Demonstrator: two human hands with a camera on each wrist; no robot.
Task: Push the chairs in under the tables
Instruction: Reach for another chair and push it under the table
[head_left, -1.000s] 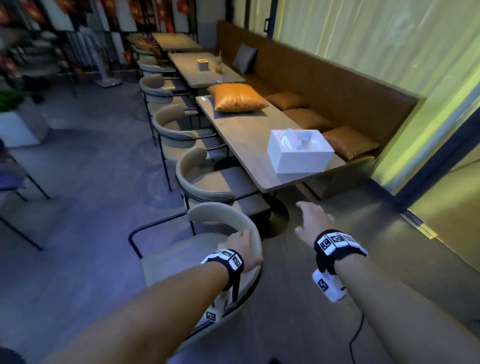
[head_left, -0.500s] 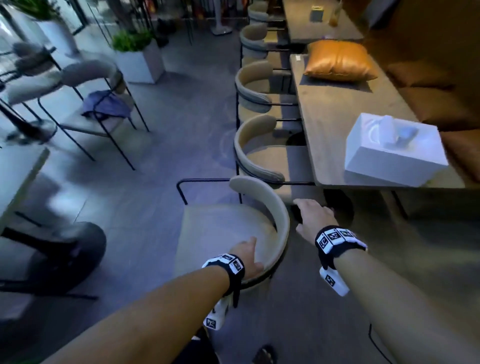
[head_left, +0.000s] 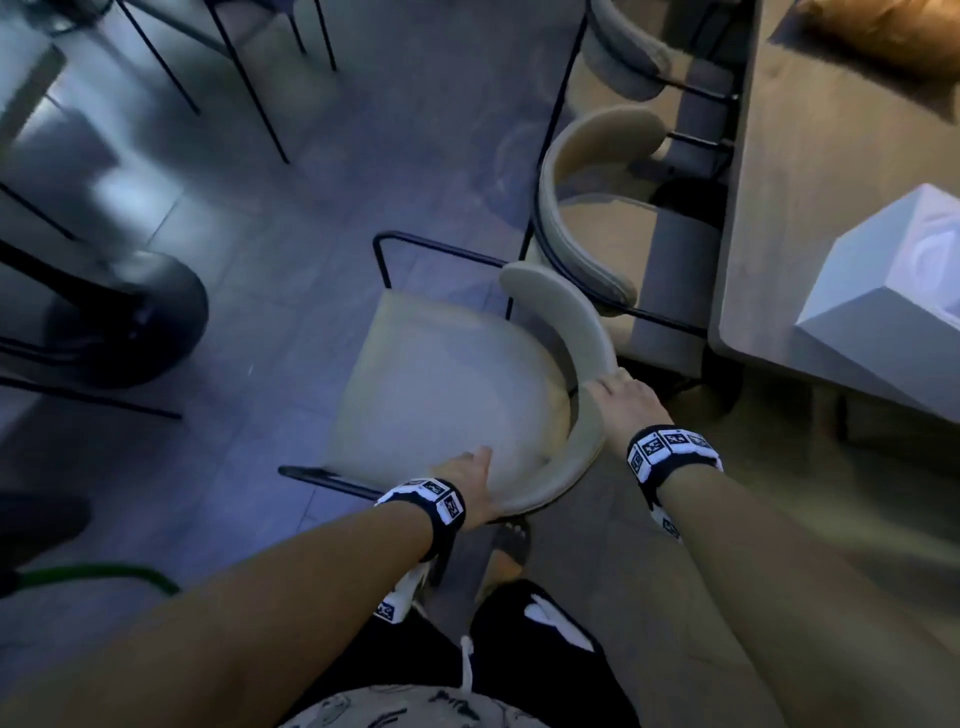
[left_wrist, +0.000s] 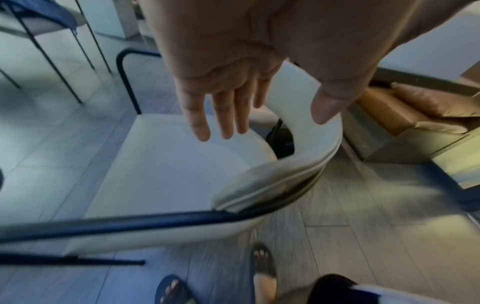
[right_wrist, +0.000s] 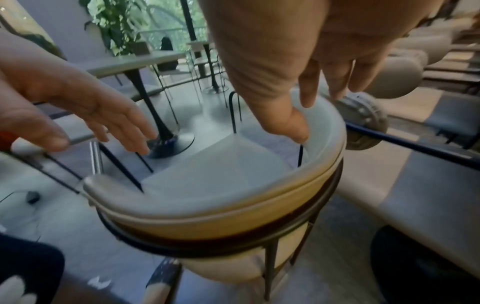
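A beige chair (head_left: 441, 395) with a curved backrest (head_left: 574, 327) and a black metal frame stands out on the floor, its back turned toward the wooden table (head_left: 779, 234) on the right. My right hand (head_left: 623, 402) grips the top of the backrest, thumb (right_wrist: 293, 127) on the inner side and fingers over the outer side. My left hand (head_left: 470, 480) is at the near end of the backrest. In the left wrist view its fingers (left_wrist: 223, 115) stretch straight out above the seat (left_wrist: 168, 174), holding nothing.
A second beige chair (head_left: 587, 171) sits tucked under the table just beyond. A white tissue box (head_left: 893, 291) and an orange cushion (head_left: 883, 31) lie on the table. A round black table base (head_left: 135, 322) and thin chair legs stand at left. My sandalled foot (head_left: 511, 540) is behind the chair.
My right hand has come onto the backrest and taken hold of it. The left hand has slid toward the backrest's near end and opened. The view has tipped down over the chair.
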